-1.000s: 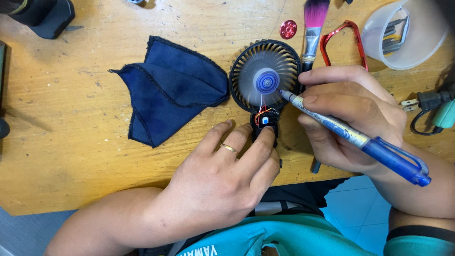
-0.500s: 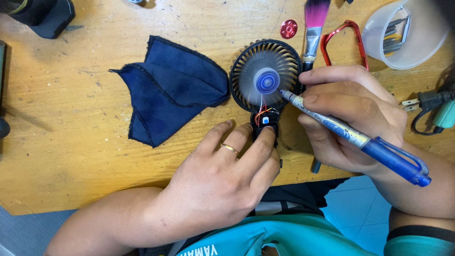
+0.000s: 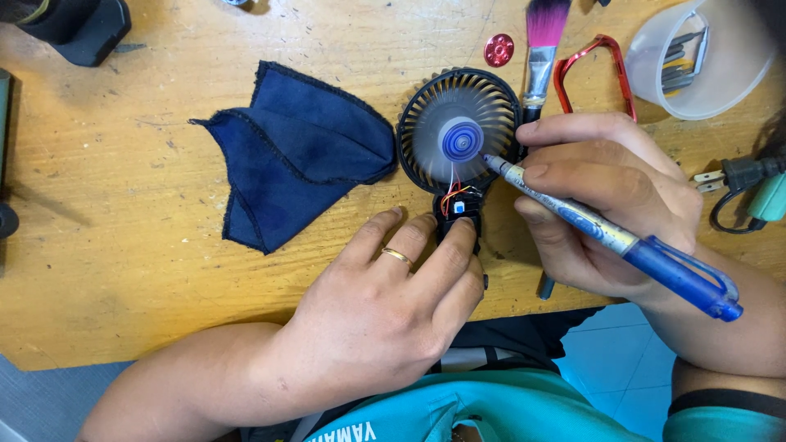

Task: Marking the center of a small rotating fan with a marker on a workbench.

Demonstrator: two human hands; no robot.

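Observation:
A small black hand-held fan [image 3: 458, 131] lies opened on the wooden table [image 3: 123, 262], its pale blades and blue hub showing, with thin red and white wires at its neck. My left hand [image 3: 385, 311], a ring on one finger, rests over the fan's handle and pins it down with its fingertips. My right hand [image 3: 606, 205] grips a blue pen [image 3: 614, 237], and the pen's tip touches the fan just right of the blue hub.
A dark blue cloth [image 3: 295, 155] lies left of the fan. Behind the fan are a pink-bristled brush [image 3: 540, 41], a red round cap [image 3: 499, 50], a red carabiner [image 3: 591, 69] and a clear plastic cup [image 3: 704, 57] holding metal bits. A black plug [image 3: 741, 176] lies at right.

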